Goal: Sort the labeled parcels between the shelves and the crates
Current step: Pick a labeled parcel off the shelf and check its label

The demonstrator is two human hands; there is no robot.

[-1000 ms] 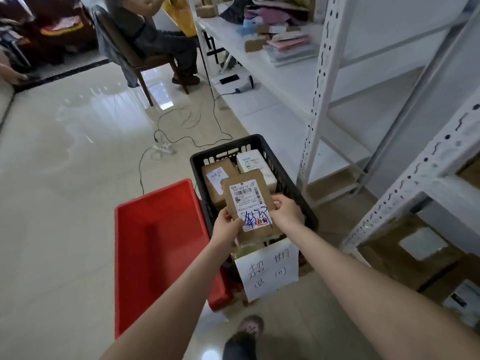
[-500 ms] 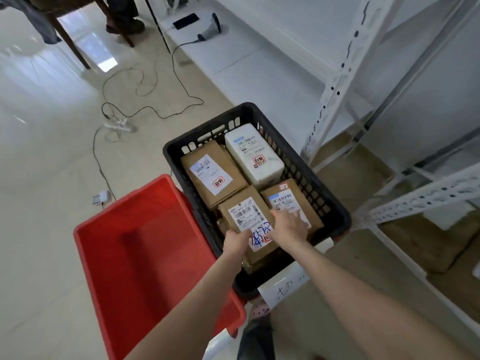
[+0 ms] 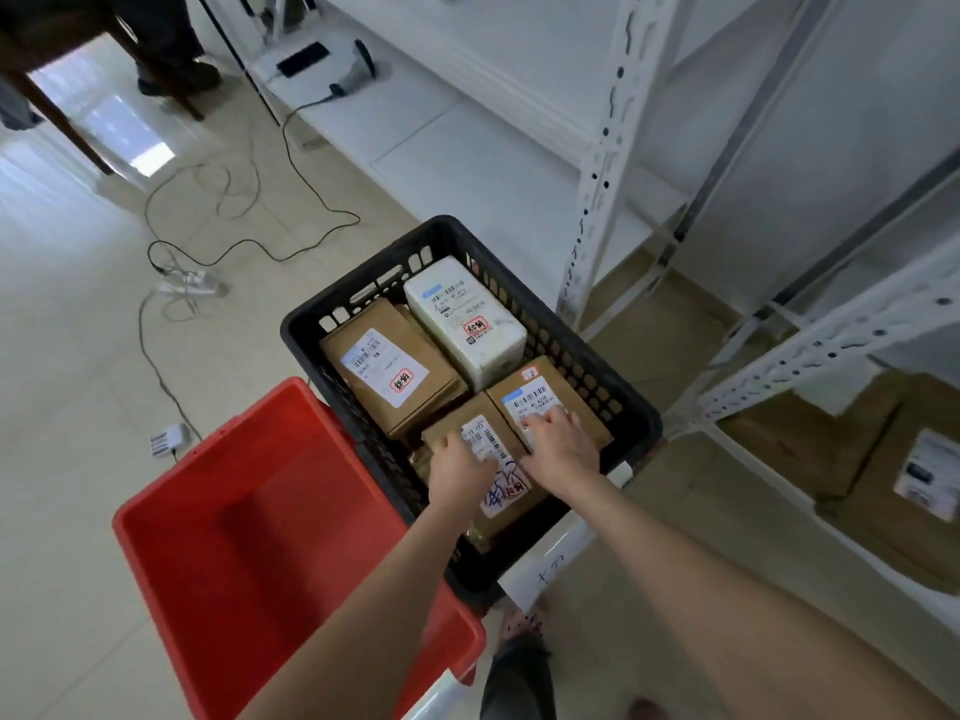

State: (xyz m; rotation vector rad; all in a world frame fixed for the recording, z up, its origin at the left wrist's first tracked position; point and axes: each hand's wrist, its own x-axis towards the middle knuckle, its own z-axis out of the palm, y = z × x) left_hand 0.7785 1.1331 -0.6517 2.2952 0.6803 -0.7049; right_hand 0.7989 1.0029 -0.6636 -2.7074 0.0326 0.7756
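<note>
A black slatted crate (image 3: 640, 407) on the floor holds several labeled parcels. The brown parcel with blue handwriting (image 3: 501, 485) lies at its near side. My left hand (image 3: 460, 469) rests on that parcel's left part, fingers over the label. My right hand (image 3: 560, 450) lies with spread fingers across its right edge and the neighbouring brown parcel (image 3: 569, 387). Behind them are a white parcel (image 3: 467, 324) and another brown parcel (image 3: 387, 368). A red crate (image 3: 171, 493) stands to the left with nothing visible inside.
White metal shelving (image 3: 608, 163) rises right of the crates, with brown parcels (image 3: 883, 459) on its low shelf. A paper sign (image 3: 540, 571) hangs on the black crate's front. Cables (image 3: 234, 215) and a power strip (image 3: 169, 439) lie on the floor. A seated person's shoe (image 3: 179, 72) is far left.
The handwritten parcel went from being held up over the black crate down into it. Both hands have shifted from its edges onto its top, and my view has tilted downward.
</note>
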